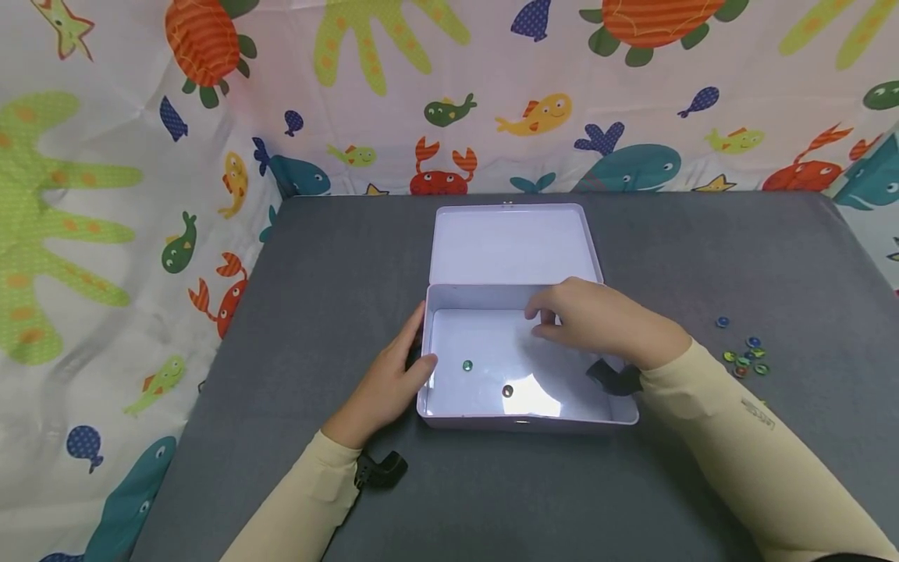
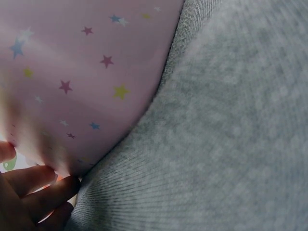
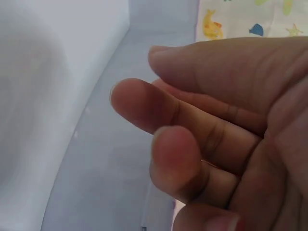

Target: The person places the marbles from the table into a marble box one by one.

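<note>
Box (image 1: pixel 449 328) open on grey table (image 1: pixel 337 265), two beads (image 1: pixel 467 365) inside; left hand (image 1: pixel 385 385) gripping its left wall, thumb at rim; right hand (image 1: pixel 600 318) over interior, fingers loosely curved, tips spread.

A screened-off work corner (the wider room cannot be told): printed sea-creature fabric (image 1: pixel 485 78) hangs behind and beside a grey cloth-covered worktop (image 1: pixel 337 273)

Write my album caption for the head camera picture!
Left hand holding a shiny, pale-lilac rectangular box, right hand over it, one small round green piece and one brownish piece inside.
</note>
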`<state>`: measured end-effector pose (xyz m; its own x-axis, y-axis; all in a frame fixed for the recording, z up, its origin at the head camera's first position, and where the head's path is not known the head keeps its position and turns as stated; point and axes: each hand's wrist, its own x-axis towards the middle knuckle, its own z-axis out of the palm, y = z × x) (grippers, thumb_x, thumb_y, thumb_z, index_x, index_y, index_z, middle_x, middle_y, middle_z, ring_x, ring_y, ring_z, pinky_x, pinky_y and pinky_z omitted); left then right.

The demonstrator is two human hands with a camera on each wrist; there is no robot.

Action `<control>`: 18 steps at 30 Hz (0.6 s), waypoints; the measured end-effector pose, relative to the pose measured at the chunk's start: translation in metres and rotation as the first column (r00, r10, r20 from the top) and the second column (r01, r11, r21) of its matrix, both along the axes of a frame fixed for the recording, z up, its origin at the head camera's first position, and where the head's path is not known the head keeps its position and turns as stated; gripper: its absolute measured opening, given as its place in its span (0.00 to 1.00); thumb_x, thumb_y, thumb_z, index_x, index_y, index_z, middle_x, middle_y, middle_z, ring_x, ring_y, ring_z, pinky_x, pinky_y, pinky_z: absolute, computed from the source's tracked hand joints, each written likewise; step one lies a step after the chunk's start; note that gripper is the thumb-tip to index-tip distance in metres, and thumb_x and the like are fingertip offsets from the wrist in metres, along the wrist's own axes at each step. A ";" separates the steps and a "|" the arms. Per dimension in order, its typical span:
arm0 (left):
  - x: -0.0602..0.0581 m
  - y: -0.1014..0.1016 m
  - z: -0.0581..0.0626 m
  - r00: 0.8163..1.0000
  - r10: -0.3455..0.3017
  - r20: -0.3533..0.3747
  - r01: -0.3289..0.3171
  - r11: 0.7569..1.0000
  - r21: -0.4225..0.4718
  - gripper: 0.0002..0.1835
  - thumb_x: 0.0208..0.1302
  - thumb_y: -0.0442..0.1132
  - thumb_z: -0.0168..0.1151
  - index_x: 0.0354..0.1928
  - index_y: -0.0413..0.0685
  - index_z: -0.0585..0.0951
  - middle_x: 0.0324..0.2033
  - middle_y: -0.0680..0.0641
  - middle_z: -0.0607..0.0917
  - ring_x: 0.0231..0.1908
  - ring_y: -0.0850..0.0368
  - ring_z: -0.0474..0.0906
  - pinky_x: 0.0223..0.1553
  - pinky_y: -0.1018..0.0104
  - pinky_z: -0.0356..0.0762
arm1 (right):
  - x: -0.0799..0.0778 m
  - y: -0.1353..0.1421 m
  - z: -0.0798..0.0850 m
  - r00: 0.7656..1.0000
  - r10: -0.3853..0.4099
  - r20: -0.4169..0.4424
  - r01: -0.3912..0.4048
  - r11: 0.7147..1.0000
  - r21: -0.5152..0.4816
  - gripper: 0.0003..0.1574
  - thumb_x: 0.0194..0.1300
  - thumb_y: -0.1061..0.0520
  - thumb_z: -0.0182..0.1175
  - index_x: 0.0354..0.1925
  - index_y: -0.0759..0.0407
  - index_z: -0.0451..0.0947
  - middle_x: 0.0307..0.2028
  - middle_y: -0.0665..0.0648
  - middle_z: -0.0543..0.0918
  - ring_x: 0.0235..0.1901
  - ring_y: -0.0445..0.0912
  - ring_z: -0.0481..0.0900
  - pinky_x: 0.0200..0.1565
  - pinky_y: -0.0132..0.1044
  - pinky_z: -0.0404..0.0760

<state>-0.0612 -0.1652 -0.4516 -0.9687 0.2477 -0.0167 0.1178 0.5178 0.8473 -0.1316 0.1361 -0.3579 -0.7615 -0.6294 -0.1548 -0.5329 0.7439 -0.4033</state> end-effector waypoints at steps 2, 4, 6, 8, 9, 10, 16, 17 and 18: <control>0.000 0.000 0.000 1.000 0.003 0.000 -0.003 1.000 -0.005 0.42 0.75 0.49 0.50 0.85 0.72 0.46 0.82 0.58 0.54 0.80 0.54 0.54 0.76 0.39 0.55 | 0.001 0.003 0.002 1.000 0.003 -0.003 -0.003 1.000 -0.015 0.12 0.66 0.61 0.71 0.48 0.59 0.89 0.33 0.49 0.88 0.28 0.42 0.78 0.31 0.37 0.79; 0.000 0.000 0.000 1.000 0.002 -0.001 -0.002 1.000 -0.004 0.42 0.75 0.49 0.50 0.85 0.73 0.45 0.82 0.58 0.54 0.80 0.53 0.54 0.76 0.38 0.55 | 0.003 0.006 0.004 1.000 0.006 -0.012 -0.007 1.000 -0.029 0.12 0.67 0.60 0.71 0.49 0.59 0.89 0.33 0.49 0.88 0.27 0.41 0.77 0.31 0.37 0.79; 0.000 0.000 0.001 1.000 0.000 0.001 0.000 1.000 -0.005 0.42 0.76 0.49 0.50 0.85 0.72 0.45 0.82 0.58 0.54 0.80 0.54 0.53 0.76 0.38 0.55 | 0.004 0.010 0.007 1.000 -0.003 -0.019 0.002 0.999 -0.035 0.12 0.67 0.60 0.71 0.49 0.58 0.89 0.33 0.49 0.88 0.27 0.41 0.77 0.31 0.38 0.78; 0.001 0.000 0.001 1.000 -0.001 0.003 0.001 1.000 -0.002 0.42 0.76 0.49 0.50 0.85 0.71 0.46 0.82 0.58 0.54 0.80 0.53 0.53 0.76 0.38 0.54 | 0.005 0.013 0.011 0.999 -0.021 -0.026 0.020 0.999 -0.038 0.11 0.67 0.59 0.71 0.49 0.57 0.89 0.34 0.49 0.89 0.28 0.41 0.77 0.32 0.39 0.79; 0.001 0.000 0.002 1.000 -0.001 0.005 0.001 1.000 -0.004 0.42 0.76 0.49 0.50 0.85 0.70 0.46 0.82 0.58 0.53 0.80 0.53 0.52 0.76 0.38 0.54 | 0.006 0.015 0.012 0.999 -0.030 -0.030 0.029 0.999 -0.038 0.11 0.68 0.59 0.71 0.48 0.57 0.89 0.35 0.50 0.89 0.28 0.41 0.78 0.32 0.39 0.79; 0.001 0.000 0.002 1.000 0.000 0.008 0.001 1.000 -0.006 0.42 0.76 0.49 0.51 0.86 0.70 0.46 0.82 0.58 0.54 0.80 0.54 0.52 0.77 0.39 0.54 | 0.007 0.017 0.014 0.999 -0.044 -0.030 0.043 0.998 -0.039 0.11 0.68 0.58 0.71 0.48 0.56 0.89 0.35 0.50 0.89 0.29 0.42 0.79 0.32 0.39 0.80; 0.000 0.000 0.002 1.000 -0.011 0.010 0.011 1.000 -0.003 0.42 0.75 0.50 0.50 0.86 0.69 0.45 0.83 0.56 0.53 0.80 0.52 0.53 0.76 0.37 0.54 | 0.011 0.028 0.018 0.992 -0.120 -0.029 0.118 0.992 -0.052 0.14 0.68 0.57 0.71 0.51 0.59 0.89 0.37 0.54 0.90 0.30 0.43 0.81 0.33 0.39 0.84; 0.000 0.000 0.002 1.000 -0.010 0.011 0.010 1.000 -0.003 0.42 0.75 0.51 0.50 0.86 0.70 0.45 0.83 0.56 0.54 0.80 0.51 0.53 0.76 0.36 0.55 | 0.011 0.030 0.018 0.991 -0.127 -0.029 0.125 0.991 -0.056 0.15 0.68 0.56 0.71 0.52 0.59 0.89 0.37 0.54 0.90 0.29 0.44 0.81 0.32 0.39 0.84; 0.000 0.000 0.002 1.000 -0.009 0.012 0.009 1.000 -0.003 0.42 0.75 0.51 0.50 0.85 0.71 0.45 0.83 0.56 0.54 0.80 0.51 0.54 0.76 0.36 0.55 | 0.011 0.032 0.018 0.990 -0.135 -0.028 0.133 0.989 -0.059 0.15 0.69 0.56 0.71 0.52 0.59 0.89 0.36 0.54 0.90 0.29 0.44 0.81 0.31 0.38 0.83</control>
